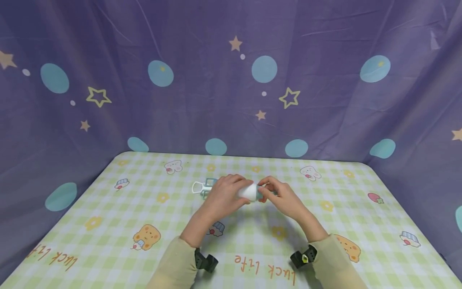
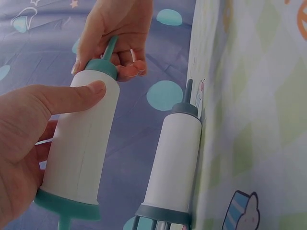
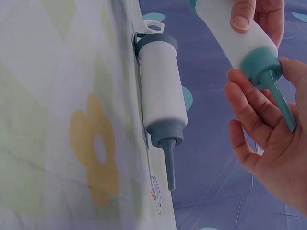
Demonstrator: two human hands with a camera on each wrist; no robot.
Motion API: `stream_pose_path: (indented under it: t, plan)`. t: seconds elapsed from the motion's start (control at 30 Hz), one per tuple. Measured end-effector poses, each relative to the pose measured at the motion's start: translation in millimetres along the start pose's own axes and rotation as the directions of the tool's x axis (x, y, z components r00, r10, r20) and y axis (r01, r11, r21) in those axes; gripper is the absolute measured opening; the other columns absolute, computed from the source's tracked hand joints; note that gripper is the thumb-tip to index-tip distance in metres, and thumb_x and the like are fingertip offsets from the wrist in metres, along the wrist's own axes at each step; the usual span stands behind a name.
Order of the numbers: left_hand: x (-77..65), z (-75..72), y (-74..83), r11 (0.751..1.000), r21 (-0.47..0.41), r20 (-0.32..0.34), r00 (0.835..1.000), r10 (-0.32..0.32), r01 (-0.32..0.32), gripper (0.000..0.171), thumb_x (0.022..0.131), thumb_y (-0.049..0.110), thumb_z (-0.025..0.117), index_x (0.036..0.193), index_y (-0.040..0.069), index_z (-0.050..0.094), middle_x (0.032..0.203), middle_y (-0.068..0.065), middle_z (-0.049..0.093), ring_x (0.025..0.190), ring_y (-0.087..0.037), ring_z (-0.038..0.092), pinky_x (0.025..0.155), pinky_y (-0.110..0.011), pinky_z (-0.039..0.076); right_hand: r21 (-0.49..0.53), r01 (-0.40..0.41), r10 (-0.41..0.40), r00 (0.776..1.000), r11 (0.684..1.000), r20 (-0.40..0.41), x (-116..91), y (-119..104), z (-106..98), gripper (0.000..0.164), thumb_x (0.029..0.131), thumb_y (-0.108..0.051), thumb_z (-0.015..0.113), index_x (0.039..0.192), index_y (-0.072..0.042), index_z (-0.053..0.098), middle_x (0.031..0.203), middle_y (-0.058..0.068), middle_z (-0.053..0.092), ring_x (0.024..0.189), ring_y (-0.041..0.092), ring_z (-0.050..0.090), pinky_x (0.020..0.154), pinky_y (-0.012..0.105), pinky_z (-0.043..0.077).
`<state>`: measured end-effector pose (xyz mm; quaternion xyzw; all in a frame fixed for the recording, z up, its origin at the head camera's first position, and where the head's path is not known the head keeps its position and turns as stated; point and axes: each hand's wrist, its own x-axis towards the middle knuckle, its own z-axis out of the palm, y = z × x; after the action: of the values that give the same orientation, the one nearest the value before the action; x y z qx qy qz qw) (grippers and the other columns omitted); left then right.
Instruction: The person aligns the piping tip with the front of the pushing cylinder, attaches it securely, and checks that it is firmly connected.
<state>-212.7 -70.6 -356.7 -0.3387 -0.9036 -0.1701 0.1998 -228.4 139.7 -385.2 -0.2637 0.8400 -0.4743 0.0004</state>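
My left hand grips the white barrel of a plastic syringe, its thumb lying across the barrel near the front end. At that end, my right hand pinches the green nozzle cap between thumb and fingers, and the thin nozzle points into its palm. A green collar closes the barrel's other end. Below the hands, a second white syringe with blue-grey ends lies on the table. In the head view the left hand mostly hides it, while a white loop handle shows to the left.
A green checked cloth with printed cartoons and letters covers the table. Behind it hangs a purple curtain with stars and blue dots. Small black cameras are strapped at the left wrist and right wrist.
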Motion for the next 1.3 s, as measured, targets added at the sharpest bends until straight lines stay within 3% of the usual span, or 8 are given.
stream_pose_path:
  t: [0.2,0.37,0.53,0.9,1.3]
  plan:
    - [0.0,-0.6,-0.6,1.0,0.009,0.008,1.0,-0.016,0.016,0.048,0.07,0.029,0.078,0.114,0.017,0.063,0.106,0.0,0.063,0.094,-0.018,0.058,0.08,-0.034,0.046,-0.007,-0.008,0.008,1.0,1.0,0.016,-0.5,1.0,-0.9,0.024,0.095,-0.035,0.045,0.113,-0.02,0.053,0.085,0.003,0.066,0.079,0.021,0.062,0.075,0.036,0.045]
    - [0.6,-1.1,-1.4,0.999,0.005,0.009,0.999,-0.033,0.033,0.048,0.071,0.029,0.077,0.114,0.016,0.063,0.106,0.0,0.063,0.095,-0.018,0.058,0.082,-0.035,0.045,-0.002,0.013,-0.013,0.999,1.0,-0.041,-1.2,-1.8,-2.7,0.032,0.084,-0.032,0.064,0.113,-0.02,0.056,0.103,0.0,0.062,0.091,0.017,0.058,0.076,0.035,0.049]
    - [0.7,-1.1,-1.8,0.999,0.011,0.017,0.999,-0.036,0.035,0.048,0.071,0.03,0.077,0.115,0.017,0.063,0.105,0.001,0.062,0.095,-0.018,0.057,0.082,-0.034,0.045,-0.007,0.085,-0.086,0.994,0.996,-0.063,-0.8,-2.7,-3.5,0.04,0.075,-0.025,0.075,0.11,-0.019,0.058,0.103,-0.002,0.061,0.089,0.015,0.057,0.076,0.038,0.049]
    - [1.6,0.4,-2.6,1.0,-0.004,0.005,1.0,-0.028,0.028,0.048,0.07,0.029,0.078,0.113,0.015,0.064,0.105,0.0,0.063,0.094,-0.019,0.058,0.081,-0.035,0.045,-0.061,0.14,-0.143,0.988,0.988,-0.062,-0.5,0.9,-1.7,0.034,0.078,-0.022,0.072,0.108,-0.019,0.057,0.101,-0.006,0.06,0.089,0.01,0.056,0.08,0.037,0.048]
    - [1.5,0.1,-2.1,1.0,0.011,-0.005,1.0,-0.021,0.021,0.048,0.07,0.03,0.078,0.113,0.016,0.064,0.104,0.0,0.063,0.094,-0.018,0.058,0.081,-0.035,0.045,-0.088,0.124,-0.129,0.99,0.988,-0.063,-0.9,0.7,-0.3,0.027,0.082,-0.029,0.067,0.106,-0.02,0.059,0.099,-0.007,0.063,0.092,0.012,0.06,0.083,0.039,0.048]
